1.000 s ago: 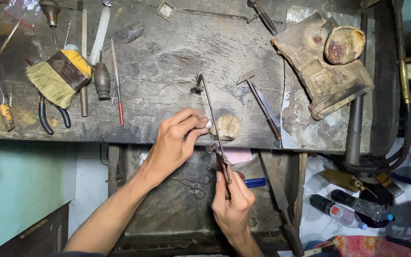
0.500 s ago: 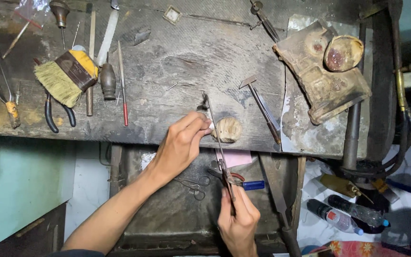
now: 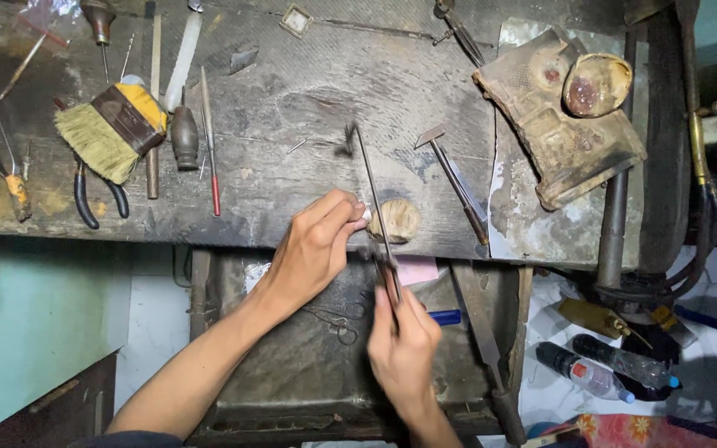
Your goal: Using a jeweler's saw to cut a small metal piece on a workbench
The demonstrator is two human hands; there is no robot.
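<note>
My right hand (image 3: 404,344) grips the handle of a long thin metal file (image 3: 371,191) whose tip reaches out over the worn wooden bench (image 3: 317,108). My left hand (image 3: 313,245) pinches a tiny pale piece at the bench's front edge, right against the file and next to a small rounded wooden peg (image 3: 396,220). The piece itself is too small to make out.
On the bench lie a yellow brush (image 3: 114,129), black-handled pliers (image 3: 97,199), a red-handled tool (image 3: 209,141), a small hammer (image 3: 450,178) and a worn block with a round dish (image 3: 566,108). A metal tray (image 3: 292,365) sits below, with plastic bottles (image 3: 591,373) at the lower right.
The right hand has slid the file back toward me and slightly right. The left hand has kept its pinch at the bench edge. The view has shifted a little.
</note>
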